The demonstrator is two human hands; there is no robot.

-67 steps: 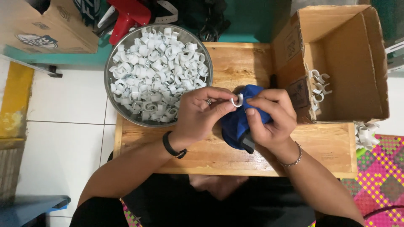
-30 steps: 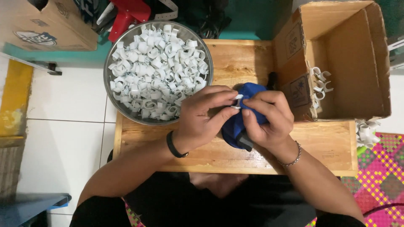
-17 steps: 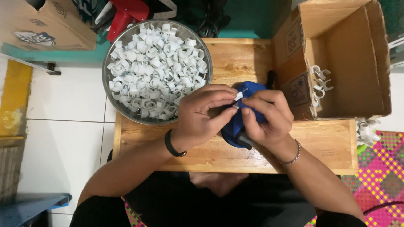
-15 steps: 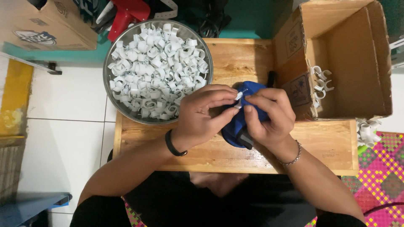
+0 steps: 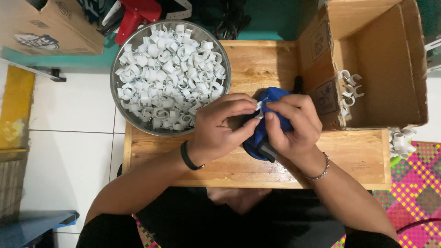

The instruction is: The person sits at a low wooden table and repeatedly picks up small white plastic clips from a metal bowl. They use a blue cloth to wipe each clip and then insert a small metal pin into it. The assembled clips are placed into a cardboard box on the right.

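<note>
With my left hand [image 5: 220, 131] and right hand [image 5: 294, 126] pinching one small white clip [image 5: 259, 109] against the blue tool [image 5: 266, 133] above the bench [image 5: 257, 69], I judge a slipped pinch could flick it away.

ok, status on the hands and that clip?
Left hand and right hand both pinching one small white clip above the blue tool. Metal bowl of clips at left, cardboard box at right. Nothing obstructing.
</note>
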